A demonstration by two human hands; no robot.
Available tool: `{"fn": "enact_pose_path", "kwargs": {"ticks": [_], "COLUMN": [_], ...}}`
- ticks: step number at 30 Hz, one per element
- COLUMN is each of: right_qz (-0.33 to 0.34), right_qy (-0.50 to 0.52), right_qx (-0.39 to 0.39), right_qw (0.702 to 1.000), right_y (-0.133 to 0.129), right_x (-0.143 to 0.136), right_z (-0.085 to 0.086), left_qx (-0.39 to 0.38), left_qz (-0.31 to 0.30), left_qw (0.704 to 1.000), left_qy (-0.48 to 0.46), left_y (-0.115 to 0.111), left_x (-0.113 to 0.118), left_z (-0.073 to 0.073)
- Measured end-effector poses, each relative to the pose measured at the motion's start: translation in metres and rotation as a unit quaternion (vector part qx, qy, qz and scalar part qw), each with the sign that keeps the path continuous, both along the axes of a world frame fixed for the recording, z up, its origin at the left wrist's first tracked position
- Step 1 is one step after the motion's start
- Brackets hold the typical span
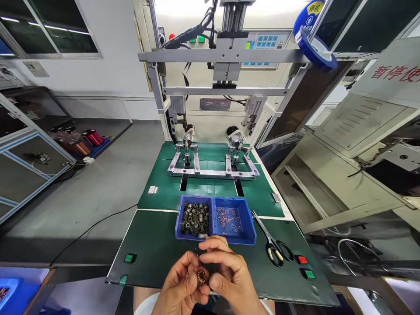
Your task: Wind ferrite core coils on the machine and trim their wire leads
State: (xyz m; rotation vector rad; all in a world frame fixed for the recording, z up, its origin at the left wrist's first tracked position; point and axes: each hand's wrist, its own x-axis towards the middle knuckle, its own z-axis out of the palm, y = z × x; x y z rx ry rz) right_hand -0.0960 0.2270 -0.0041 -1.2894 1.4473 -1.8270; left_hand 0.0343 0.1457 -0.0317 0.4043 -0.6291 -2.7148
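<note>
A small round part wound with copper wire point(202, 276) is between my two hands, low in the middle of the view. My left hand point(183, 284) is closed round its left side with thumb and fingers. My right hand point(229, 278) is on the other side, its thumb near the part and its fingertips at a thin wire rising from it; whether those fingertips pinch the wire is too small to tell. Just beyond the hands stand a blue bin of dark metal cores point(181, 227) and a blue bin with copper wire scraps point(251, 234).
Black-handled scissors point(274, 245) lie right of the bins. A red button point(302, 260) and a green button point(308, 274) are at the right, another green button point(130, 258) at the left. Behind the bins stands a machine with a metal fixture point(213, 173).
</note>
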Motion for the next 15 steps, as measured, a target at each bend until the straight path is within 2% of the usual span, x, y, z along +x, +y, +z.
{"fn": "enact_pose_path", "kwargs": {"ticks": [2, 6, 11, 15], "right_qz": [0.013, -0.010, -0.025, -0.015], "right_qy": [0.001, -0.003, -0.003, -0.005], "right_qx": [0.000, 0.001, 0.029, 0.024], "right_qw": [1.000, 1.000, 0.999, 1.000], "right_y": [0.000, 0.003, 0.005, 0.006], "right_x": [0.001, 0.004, 0.007, 0.008], "right_z": [-0.001, 0.000, 0.000, -0.001], "left_qx": [-0.009, -0.017, -0.039, -0.055], "left_qz": [-0.003, 0.003, 0.020, 0.001], "left_qw": [1.000, 0.999, 0.998, 0.997], "left_qy": [-0.003, -0.046, -0.053, -0.061], "left_y": [0.001, 0.005, 0.007, 0.006], "left_x": [0.000, -0.001, -0.003, -0.003], "left_z": [0.001, 0.010, 0.021, 0.023]}}
